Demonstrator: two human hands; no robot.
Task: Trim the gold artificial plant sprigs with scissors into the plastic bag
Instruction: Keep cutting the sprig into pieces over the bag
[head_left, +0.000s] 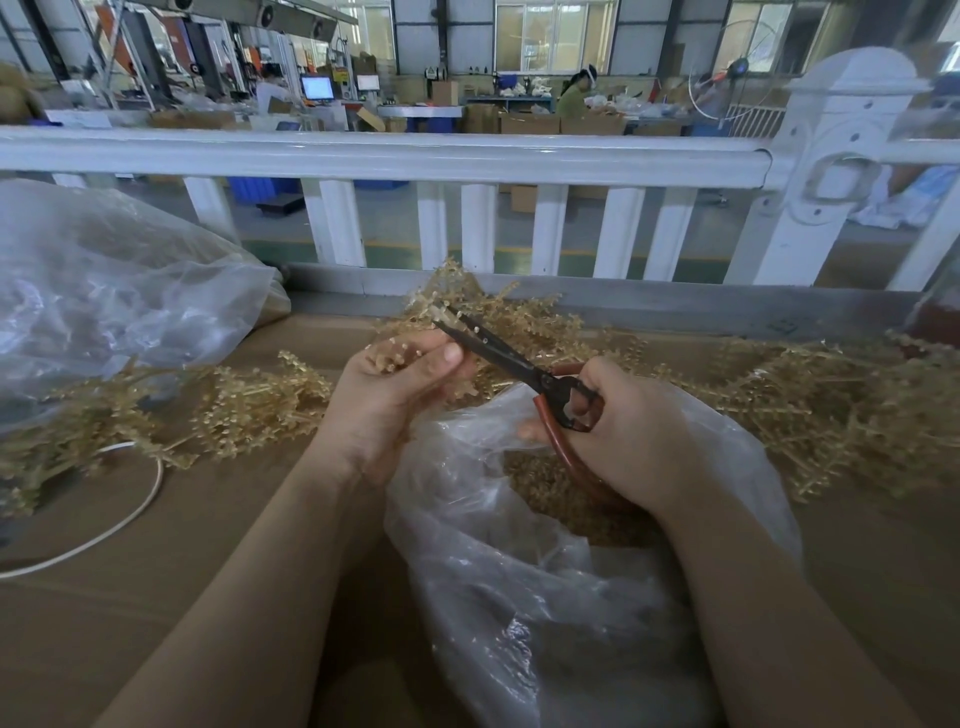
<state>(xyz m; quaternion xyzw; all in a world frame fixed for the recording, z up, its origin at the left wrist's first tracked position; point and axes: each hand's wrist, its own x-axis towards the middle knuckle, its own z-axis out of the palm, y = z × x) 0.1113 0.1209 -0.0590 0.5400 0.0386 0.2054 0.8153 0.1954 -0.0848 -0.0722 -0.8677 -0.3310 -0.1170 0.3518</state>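
Two hands busy: left hand (395, 384) pinches one gold sprig (457, 306), right hand (618, 431) grips one pair of scissors (498, 353), blades at the sprig just beyond the near plastic bag (519, 571). Thumb's close to the blades; cuttings could miss onto the bench (208, 519). Second bag (104, 291) far left.
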